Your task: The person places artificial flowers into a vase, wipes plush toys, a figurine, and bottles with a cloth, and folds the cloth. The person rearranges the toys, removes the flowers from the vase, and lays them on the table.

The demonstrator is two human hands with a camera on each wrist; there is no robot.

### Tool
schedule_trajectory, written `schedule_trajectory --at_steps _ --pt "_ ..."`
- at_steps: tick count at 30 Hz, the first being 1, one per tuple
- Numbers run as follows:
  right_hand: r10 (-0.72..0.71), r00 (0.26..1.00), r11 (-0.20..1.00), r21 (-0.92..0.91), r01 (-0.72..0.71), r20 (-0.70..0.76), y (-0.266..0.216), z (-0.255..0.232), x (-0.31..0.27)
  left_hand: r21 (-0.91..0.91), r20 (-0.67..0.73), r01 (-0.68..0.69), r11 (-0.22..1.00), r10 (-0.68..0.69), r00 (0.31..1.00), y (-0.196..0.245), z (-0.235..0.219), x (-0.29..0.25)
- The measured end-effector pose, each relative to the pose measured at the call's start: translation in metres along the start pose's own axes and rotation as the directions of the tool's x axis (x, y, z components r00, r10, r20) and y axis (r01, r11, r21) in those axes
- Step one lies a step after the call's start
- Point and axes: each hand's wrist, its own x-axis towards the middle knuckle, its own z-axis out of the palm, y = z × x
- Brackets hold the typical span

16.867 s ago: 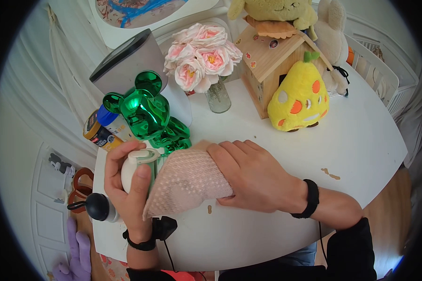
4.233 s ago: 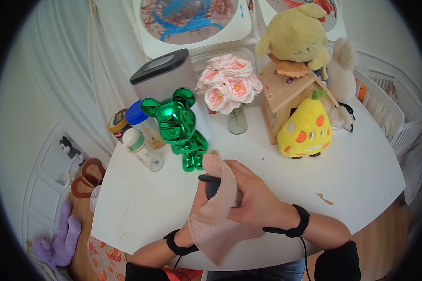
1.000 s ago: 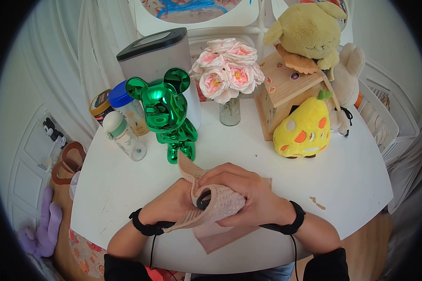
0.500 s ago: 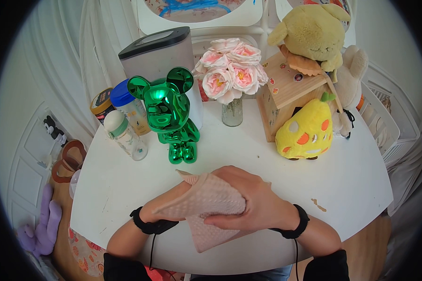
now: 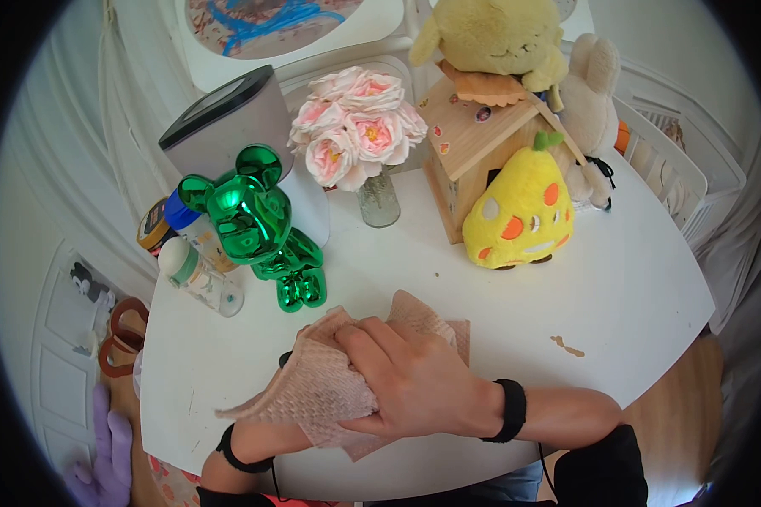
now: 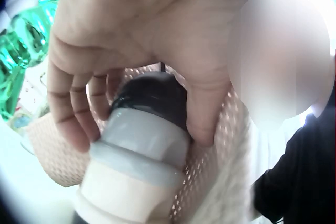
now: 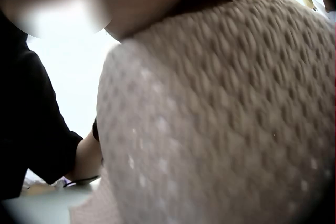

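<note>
A pink textured cloth (image 5: 313, 384) is draped over a bottle near the table's front. My left hand (image 6: 152, 29) holds the bottle by its black domed lid (image 6: 152, 95), thumb on one side and fingers on the other. Below the lid the left wrist view shows a grey collar (image 6: 142, 140) and a cream body. In the head view the cloth hides most of the left hand, and a bit of black shows at its edge. My right hand (image 5: 414, 380) grips the cloth from above against the bottle; the cloth (image 7: 220, 119) fills most of the right wrist view.
Behind the hands stand a shiny green bear figure (image 5: 249, 215), a clear bottle with white lid (image 5: 199, 279), and a blue-lidded container (image 5: 182, 211). Further along are a vase of pink roses (image 5: 380, 203), a wooden house (image 5: 469, 139) and a yellow pear plush (image 5: 524, 211).
Much earlier my left hand held the white-lidded bottle; it now stands by the bear, and the black-lidded bottle is in hand. In the last second the cloth has shifted around the bottle under my right hand.
</note>
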Motion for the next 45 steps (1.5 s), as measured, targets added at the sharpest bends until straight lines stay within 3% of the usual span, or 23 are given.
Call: schedule_trajectory --at_steps 4,7,9,10,12,13,14,15,16,18,20,22,23,25,26,28,32,34,36,38,40,43,45 --pt "-0.114 0.993 0.992 -0.054 0.113 -0.010 0.009 -0.002 -0.008 -0.118 -0.192 -0.030 0.993 0.007 0.981 0.000 0.024 0.000" --pt "-0.077 0.997 0.996 -0.042 0.078 0.015 0.022 -0.004 -0.012 -0.163 -0.274 -0.060 0.985 0.013 0.962 -0.002 0.025 -0.003" --pt "-0.057 0.993 0.997 0.040 0.062 -0.105 0.025 0.003 -0.007 0.124 -0.268 0.059 0.990 -0.024 0.963 -0.011 0.014 -0.006" --pt "-0.037 0.977 0.990 0.126 0.064 -0.208 0.026 0.008 -0.003 0.130 -0.256 0.059 0.990 -0.024 0.966 -0.017 0.011 -0.007" --pt "-0.015 0.970 0.976 0.209 0.067 -0.242 0.023 0.021 0.000 -0.095 -0.438 0.148 0.984 -0.175 0.882 -0.026 0.006 -0.007" --pt "0.001 0.964 0.954 0.288 0.078 -0.267 0.021 0.026 -0.001 -0.090 -0.429 0.154 0.984 -0.178 0.886 -0.024 0.006 -0.006" --pt "0.010 0.962 0.954 0.291 0.073 -0.274 0.019 0.029 -0.003 -0.282 -0.451 0.015 0.959 -0.147 0.881 -0.018 0.005 -0.004" --pt "-0.004 0.970 0.977 0.207 0.056 -0.243 0.017 0.031 -0.004 -0.457 -0.479 -0.129 0.880 -0.122 0.869 -0.011 0.007 -0.003" --pt "-0.016 0.978 0.992 0.120 0.042 -0.209 0.016 0.032 -0.005 -0.456 -0.474 -0.125 0.881 -0.122 0.872 -0.004 0.010 -0.004" --pt "0.001 0.985 0.995 0.098 0.017 -0.175 0.015 0.030 -0.005 -0.658 -0.490 -0.153 0.738 -0.264 0.831 0.008 0.015 -0.007" --pt "0.008 0.991 0.997 0.080 0.002 -0.130 0.015 0.027 -0.004 -0.706 -0.462 -0.185 0.684 -0.247 0.852 -0.006 0.008 -0.023" --pt "-0.019 0.991 0.999 -0.044 0.013 -0.133 0.017 0.025 -0.004 -0.754 -0.470 -0.100 0.649 -0.427 0.772 -0.013 0.002 -0.033" --pt "-0.025 0.991 0.999 -0.035 0.021 -0.134 0.016 0.024 -0.004 -0.748 -0.479 -0.102 0.655 -0.428 0.766 -0.016 0.003 -0.031" --pt "-0.011 0.987 0.999 -0.038 0.005 -0.159 0.012 0.022 -0.005 -0.586 -0.531 -0.154 0.796 -0.234 0.814 -0.007 0.016 -0.008" --pt "-0.015 0.987 0.999 -0.032 0.010 -0.160 0.009 0.019 -0.006 -0.581 -0.536 -0.154 0.799 -0.234 0.811 -0.010 0.016 -0.006" --pt "0.050 0.991 0.981 0.190 -0.026 -0.125 0.004 0.011 -0.005 -0.476 -0.511 -0.074 0.876 -0.207 0.834 -0.017 0.017 -0.001" --pt "0.013 0.986 0.959 0.283 0.035 -0.165 0.002 0.007 0.000 -0.552 -0.524 -0.077 0.830 -0.274 0.807 0.007 0.022 -0.005" --pt "-0.016 0.991 0.919 0.389 0.067 -0.135 0.005 0.006 0.003 -0.153 -0.447 -0.195 0.969 0.109 0.888 0.000 0.015 -0.016" --pt "-0.009 0.998 0.874 0.484 0.039 -0.064 0.005 -0.001 0.004 -0.162 -0.498 -0.190 0.968 0.086 0.863 0.001 0.016 -0.021" --pt "-0.008 1.000 0.820 0.573 0.002 0.007 0.010 -0.009 0.005 -0.180 -0.433 -0.104 0.978 0.016 0.901 0.008 0.015 -0.026" --pt "-0.157 0.979 0.692 0.722 0.013 0.132 0.020 -0.018 0.008 -0.245 -0.429 -0.106 0.964 -0.009 0.903 0.004 0.016 -0.027" --pt "-0.268 0.956 0.724 0.679 0.118 0.120 0.021 -0.026 0.013 -0.443 -0.414 -0.105 0.891 -0.099 0.905 -0.009 0.019 -0.026" --pt "-0.196 0.968 0.769 0.637 0.053 0.156 0.023 -0.025 0.009 -0.504 -0.407 -0.102 0.858 -0.132 0.904 -0.008 0.021 -0.022"
